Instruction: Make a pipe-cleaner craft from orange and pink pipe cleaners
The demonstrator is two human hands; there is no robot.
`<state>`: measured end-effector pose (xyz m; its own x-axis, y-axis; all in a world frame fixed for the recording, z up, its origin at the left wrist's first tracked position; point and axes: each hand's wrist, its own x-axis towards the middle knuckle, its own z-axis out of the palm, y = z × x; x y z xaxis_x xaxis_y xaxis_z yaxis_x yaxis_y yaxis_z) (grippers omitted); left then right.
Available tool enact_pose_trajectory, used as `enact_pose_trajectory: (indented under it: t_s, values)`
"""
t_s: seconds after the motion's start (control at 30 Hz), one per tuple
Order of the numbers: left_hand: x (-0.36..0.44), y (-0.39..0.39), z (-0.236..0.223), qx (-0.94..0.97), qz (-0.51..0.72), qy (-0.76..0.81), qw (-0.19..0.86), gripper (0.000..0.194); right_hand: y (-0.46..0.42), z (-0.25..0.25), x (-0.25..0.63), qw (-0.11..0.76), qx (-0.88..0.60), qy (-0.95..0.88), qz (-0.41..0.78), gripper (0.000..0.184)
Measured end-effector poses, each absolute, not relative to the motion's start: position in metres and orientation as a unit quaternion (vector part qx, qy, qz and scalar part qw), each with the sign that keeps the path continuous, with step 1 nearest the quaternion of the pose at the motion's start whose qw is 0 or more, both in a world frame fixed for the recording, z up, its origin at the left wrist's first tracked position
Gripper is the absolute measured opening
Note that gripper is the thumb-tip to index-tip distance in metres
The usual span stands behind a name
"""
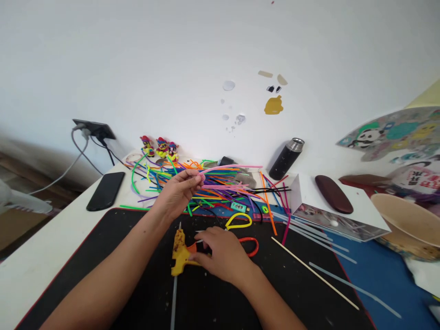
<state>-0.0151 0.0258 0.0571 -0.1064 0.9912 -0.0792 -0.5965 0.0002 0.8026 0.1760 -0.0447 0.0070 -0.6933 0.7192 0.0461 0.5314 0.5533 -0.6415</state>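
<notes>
My left hand (183, 190) is closed, pinching one end of a pink pipe cleaner (237, 166) between thumb and fingers; the strand points right above a heap of pipe cleaners. On the black mat, my right hand (227, 254) curls over the handle of a yellow hot glue gun (179, 259), thumb and fingers around its orange trigger. The gun lies on its side, its nozzle facing the wall and a glue stick (174, 298) coming out of its back. Scissors with a yellow loop (239, 221) and a red loop lie partly hidden under my right hand.
Multicoloured pipe cleaners (220, 178) are heaped along the wall. A phone (106, 191) lies left, near a power strip (94, 129). A black flask (286, 159), a white box (330, 206) with a glasses case, glue sticks (330, 240) and a wooden stick (314, 272) are on the right.
</notes>
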Motion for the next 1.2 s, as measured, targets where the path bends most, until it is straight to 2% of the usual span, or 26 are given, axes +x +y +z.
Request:
enact_pose_trajectory:
  t_s: [0.17, 0.27, 0.43, 0.7, 0.93, 1.2]
  values:
    - [-0.012, 0.024, 0.056, 0.297, 0.615, 0.37, 0.63, 0.033, -0.035, 0.009, 0.184, 0.327, -0.42, -0.711, 0.46, 0.031]
    - [-0.008, 0.021, 0.055, 0.313, 0.584, 0.376, 0.648, 0.033, -0.027, 0.01, 0.19, 0.426, -0.425, -0.603, 0.525, 0.038]
    - [0.003, 0.015, 0.051, 0.36, 0.516, 0.38, 0.678, 0.033, -0.016, 0.015, 0.198, 0.499, -0.417, -0.502, 0.57, 0.052]
    - [0.015, 0.01, 0.043, 0.413, 0.448, 0.39, 0.691, 0.029, -0.019, 0.026, 0.202, 0.553, -0.429, -0.475, 0.534, 0.044]
    - [0.022, 0.007, 0.042, 0.479, 0.378, 0.395, 0.687, 0.028, -0.019, 0.024, 0.204, 0.552, -0.448, -0.496, 0.498, 0.044]
    - [0.016, 0.007, 0.041, 0.571, 0.304, 0.423, 0.635, 0.024, -0.021, 0.023, 0.204, 0.549, -0.447, -0.539, 0.456, 0.034]
